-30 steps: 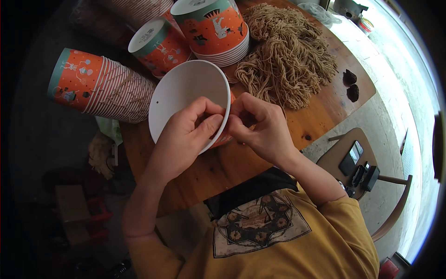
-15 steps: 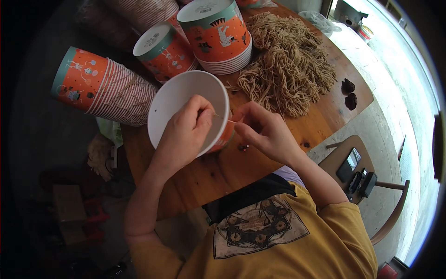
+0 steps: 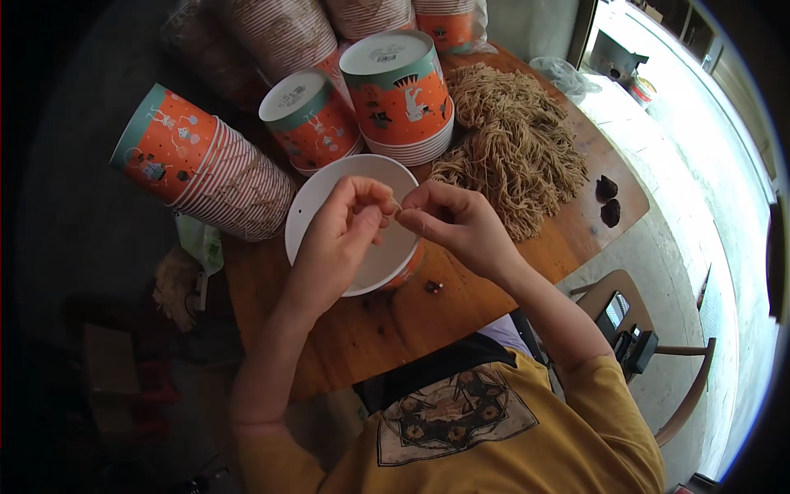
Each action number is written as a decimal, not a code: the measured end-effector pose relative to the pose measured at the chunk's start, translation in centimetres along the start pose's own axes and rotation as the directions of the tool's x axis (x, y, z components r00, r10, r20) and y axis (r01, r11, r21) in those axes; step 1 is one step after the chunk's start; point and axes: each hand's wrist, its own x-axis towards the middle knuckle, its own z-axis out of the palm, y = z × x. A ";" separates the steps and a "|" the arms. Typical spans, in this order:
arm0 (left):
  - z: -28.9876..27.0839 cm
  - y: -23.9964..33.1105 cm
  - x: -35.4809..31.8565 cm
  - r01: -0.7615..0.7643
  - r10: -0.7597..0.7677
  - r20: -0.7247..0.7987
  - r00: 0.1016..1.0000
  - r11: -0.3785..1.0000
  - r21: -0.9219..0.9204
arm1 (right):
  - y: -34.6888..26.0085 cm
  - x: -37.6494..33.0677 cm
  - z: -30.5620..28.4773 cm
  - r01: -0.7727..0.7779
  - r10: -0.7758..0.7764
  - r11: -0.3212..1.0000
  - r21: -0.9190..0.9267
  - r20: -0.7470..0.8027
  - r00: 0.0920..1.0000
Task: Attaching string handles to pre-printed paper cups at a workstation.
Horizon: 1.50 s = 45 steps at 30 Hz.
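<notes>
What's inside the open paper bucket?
Inside the open paper bucket, bare white wall shows, with one small dark spot. The left hand and right hand cover part of it; anything behind them is hidden.

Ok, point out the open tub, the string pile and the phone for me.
Open tub [image 3: 313,198], head view: inner wall, left side.
String pile [image 3: 520,156], head view: middle of the strands.
Phone [image 3: 615,308], head view: its screen.

The bucket is white and orange, the yarn tan.

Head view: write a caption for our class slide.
Left hand and right hand pinch thin tan cord over a white-lined orange paper tub.
</notes>
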 end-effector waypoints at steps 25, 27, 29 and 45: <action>1.3 -1.9 1.3 0.353 -0.295 0.194 0.936 0.749 -0.561 | -7.2 4.0 -5.1 0.157 -0.061 0.979 -0.130 0.549 0.834; 1.5 -1.8 1.4 0.307 -0.225 0.222 0.949 0.825 -0.474 | -6.7 5.2 -5.0 0.181 -0.081 0.976 -0.121 0.571 0.817; 1.8 -1.2 1.4 0.311 -0.240 0.212 0.947 0.846 -0.434 | -5.8 6.4 -5.0 0.195 -0.100 0.973 -0.120 0.542 0.835; 2.0 -1.1 1.6 0.362 -0.300 0.214 0.930 0.850 -0.384 | -1.4 0.0 -4.0 0.437 -0.556 0.730 -0.525 -0.085 0.827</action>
